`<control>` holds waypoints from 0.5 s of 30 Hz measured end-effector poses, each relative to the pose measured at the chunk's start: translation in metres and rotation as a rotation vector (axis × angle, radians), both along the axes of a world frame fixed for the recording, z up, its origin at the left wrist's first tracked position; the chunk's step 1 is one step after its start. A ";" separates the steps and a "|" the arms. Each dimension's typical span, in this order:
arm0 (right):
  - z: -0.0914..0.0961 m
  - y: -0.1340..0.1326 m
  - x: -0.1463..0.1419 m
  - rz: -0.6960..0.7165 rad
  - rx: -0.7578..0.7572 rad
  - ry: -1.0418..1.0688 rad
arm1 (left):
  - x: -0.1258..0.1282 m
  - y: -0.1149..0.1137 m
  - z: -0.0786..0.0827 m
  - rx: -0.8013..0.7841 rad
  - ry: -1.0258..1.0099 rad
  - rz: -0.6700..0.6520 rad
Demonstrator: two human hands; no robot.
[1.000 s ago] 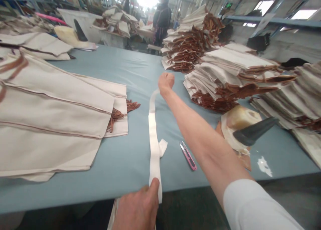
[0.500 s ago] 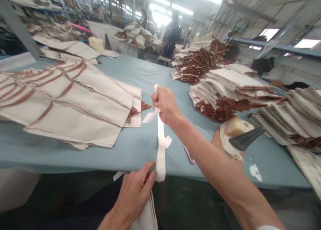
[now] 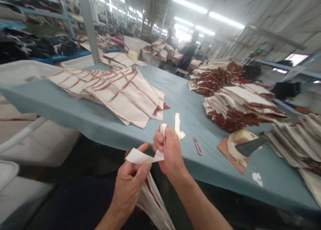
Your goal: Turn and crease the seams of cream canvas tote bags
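Note:
My left hand (image 3: 132, 179) is closed in front of the table edge, thumb and fingers pinching one end of a white strip (image 3: 138, 157). A cream fabric piece with brown edging (image 3: 154, 201) hangs below that hand and seems gripped by it; its upper end is hidden. My right hand (image 3: 170, 149) is closed beside it on the other end of the strip, with a white band also around its fingers. Another pale strip (image 3: 177, 124) lies on the table just beyond the right hand. Pink-handled thread snips (image 3: 198, 146) rest to its right.
Cream panels with brown trim (image 3: 130, 94) fan out on the blue-covered table (image 3: 105, 131). Stacks of folded pieces (image 3: 238, 106) stand at right. A pot with a dark-handled tool (image 3: 240, 146) sits on a brown board. White bins (image 3: 40, 143) are at left. A person (image 3: 188, 54) stands far back.
My right hand has come back from over the table to my left hand, and a strip now spans them. One strip stays on the table. The view has shifted left.

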State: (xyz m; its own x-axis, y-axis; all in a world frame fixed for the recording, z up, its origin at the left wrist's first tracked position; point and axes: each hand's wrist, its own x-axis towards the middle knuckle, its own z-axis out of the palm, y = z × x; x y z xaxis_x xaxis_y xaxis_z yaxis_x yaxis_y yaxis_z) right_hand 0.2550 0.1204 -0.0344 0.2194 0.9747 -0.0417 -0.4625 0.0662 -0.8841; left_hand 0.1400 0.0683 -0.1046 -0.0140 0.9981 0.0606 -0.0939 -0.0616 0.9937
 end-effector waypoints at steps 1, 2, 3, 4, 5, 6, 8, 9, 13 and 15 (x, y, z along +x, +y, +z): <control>-0.004 -0.006 -0.005 0.004 -0.017 0.006 | -0.008 -0.005 0.002 0.013 0.028 0.045; -0.007 -0.011 -0.009 0.012 -0.033 0.010 | -0.014 -0.010 0.003 0.020 0.047 0.074; -0.010 -0.016 -0.014 0.024 -0.049 0.012 | -0.021 -0.015 0.005 0.025 0.055 0.092; -0.014 -0.021 -0.018 0.039 -0.065 0.013 | -0.027 -0.021 0.008 0.028 0.059 0.105; -0.018 -0.026 -0.021 0.055 -0.080 0.014 | -0.033 -0.026 0.010 0.031 0.066 0.113; -0.023 -0.030 -0.024 0.073 -0.097 0.013 | -0.039 -0.031 0.013 0.039 0.083 0.114; -0.035 -0.037 -0.027 0.107 -0.136 0.004 | -0.051 -0.041 0.019 0.082 0.147 0.091; -0.043 -0.039 -0.026 0.119 -0.157 -0.005 | -0.057 -0.046 0.021 0.115 0.192 0.068; -0.078 -0.040 -0.009 0.092 -0.213 -0.088 | -0.080 -0.059 0.024 0.207 0.348 -0.064; -0.090 -0.043 0.003 0.034 -0.219 -0.166 | -0.090 -0.063 0.021 0.211 0.405 -0.124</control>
